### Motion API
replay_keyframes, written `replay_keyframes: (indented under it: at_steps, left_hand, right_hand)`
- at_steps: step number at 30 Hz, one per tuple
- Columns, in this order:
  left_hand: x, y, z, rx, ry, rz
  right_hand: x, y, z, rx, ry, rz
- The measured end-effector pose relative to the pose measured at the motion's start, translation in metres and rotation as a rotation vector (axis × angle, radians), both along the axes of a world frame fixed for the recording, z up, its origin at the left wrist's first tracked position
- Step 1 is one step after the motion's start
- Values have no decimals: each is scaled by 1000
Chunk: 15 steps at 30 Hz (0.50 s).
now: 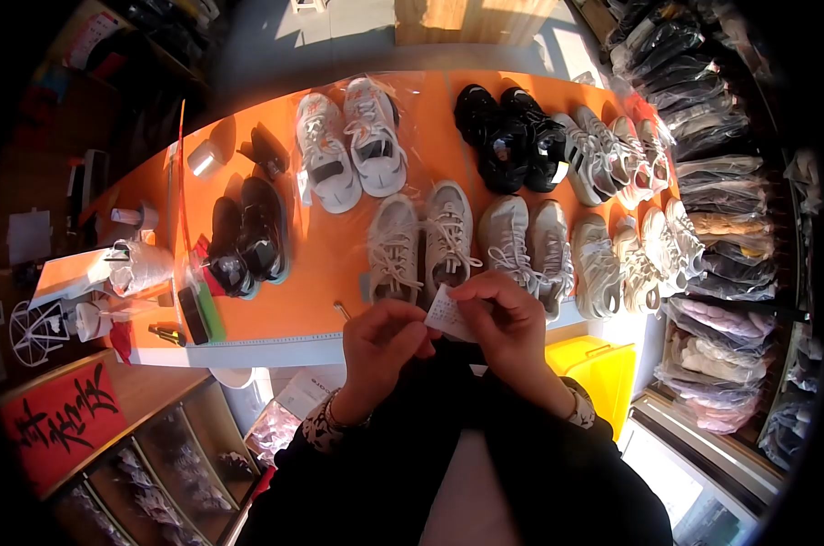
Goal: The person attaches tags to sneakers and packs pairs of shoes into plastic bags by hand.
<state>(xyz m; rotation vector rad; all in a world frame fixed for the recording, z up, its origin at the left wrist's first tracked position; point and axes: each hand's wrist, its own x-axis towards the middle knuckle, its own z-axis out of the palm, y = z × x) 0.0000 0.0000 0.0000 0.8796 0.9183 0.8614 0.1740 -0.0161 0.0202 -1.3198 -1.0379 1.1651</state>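
Note:
A small white paper slip (444, 315) with printed lines is pinched between the thumb and fingers of my right hand (510, 332). At the slip's left edge, my left hand (382, 344) is closed, its thumb and fingers pressed together. What it holds, if anything, is too small to make out. Just beyond my hands, a pair of light grey lace-up sneakers (447, 227) sits on the orange table (326, 264). Another pair of pale sneakers (508, 238) stands to the right of them, partly behind my right hand.
White sneakers (374, 136), black sneakers (496, 141) and dark shoes (263, 227) stand on the table, with several more pairs at right. A green-and-black brush (199, 314) lies front left. Plastic-wrapped items fill the right shelves (708, 118). A yellow bin (603, 369) stands below.

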Motion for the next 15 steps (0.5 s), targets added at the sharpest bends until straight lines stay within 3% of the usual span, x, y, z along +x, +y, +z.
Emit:
replay_keyframes:
  at_steps: [9, 15]
  left_hand:
    - [2, 15, 9, 8, -30, 14]
    - [-4, 19, 10, 10, 36, -140]
  right_hand:
    - [1, 3, 7, 174, -208, 147]
    - [2, 3, 8, 174, -199, 194]
